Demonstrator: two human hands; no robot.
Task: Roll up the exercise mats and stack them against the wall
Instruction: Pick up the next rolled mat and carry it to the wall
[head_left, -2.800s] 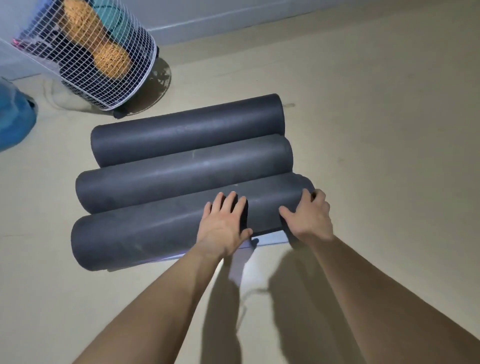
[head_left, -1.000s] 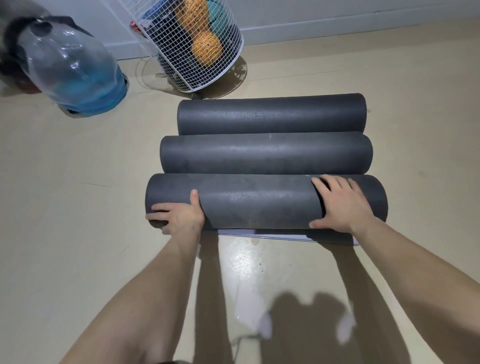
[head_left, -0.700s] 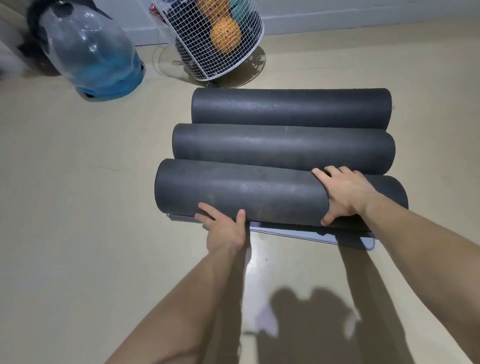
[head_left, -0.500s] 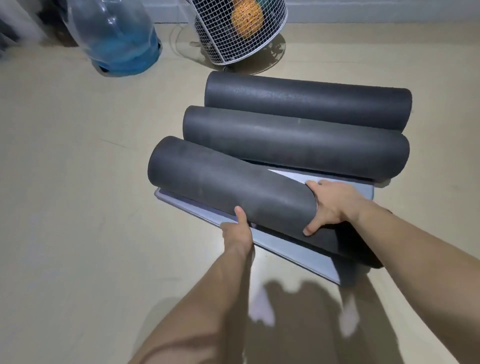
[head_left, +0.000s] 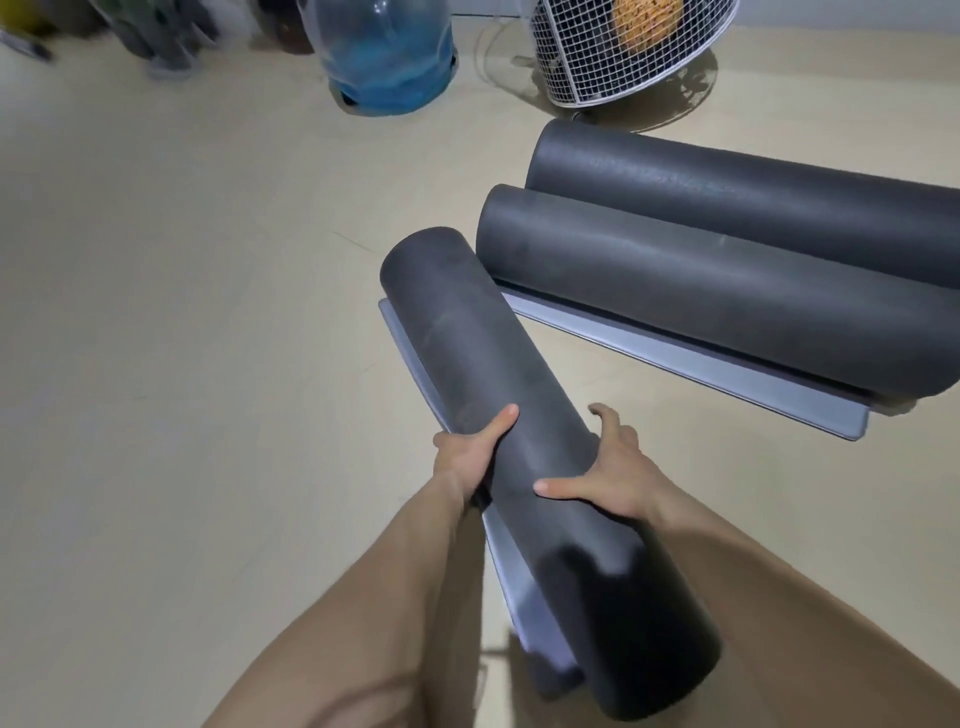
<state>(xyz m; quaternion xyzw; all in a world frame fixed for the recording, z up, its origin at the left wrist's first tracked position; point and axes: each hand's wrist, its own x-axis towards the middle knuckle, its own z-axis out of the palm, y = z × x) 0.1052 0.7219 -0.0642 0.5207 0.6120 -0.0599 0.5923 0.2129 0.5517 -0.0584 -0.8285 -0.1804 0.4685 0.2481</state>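
Observation:
Three dark grey rolled exercise mats are in view. The nearest rolled mat (head_left: 467, 364) is lifted off the floor and points away from me, with its loose grey flap hanging along its left side. My left hand (head_left: 470, 454) grips it from the left, thumb on top. My right hand (head_left: 613, 475) grips it from the right, thumb across the roll. The middle rolled mat (head_left: 717, 291) lies on the floor with a grey flap sticking out in front. Behind it lies the far rolled mat (head_left: 753, 189).
A white wire basket (head_left: 618, 47) with orange balls stands beyond the mats. A blue water jug (head_left: 384, 52) sits to its left, with dark objects (head_left: 161, 36) further left. Beige floor (head_left: 182, 312) spreads out on the left side.
The nearest mat went from lying beside the other two to being lifted and swung lengthwise toward me. Both hands moved from pressing on it to gripping its sides.

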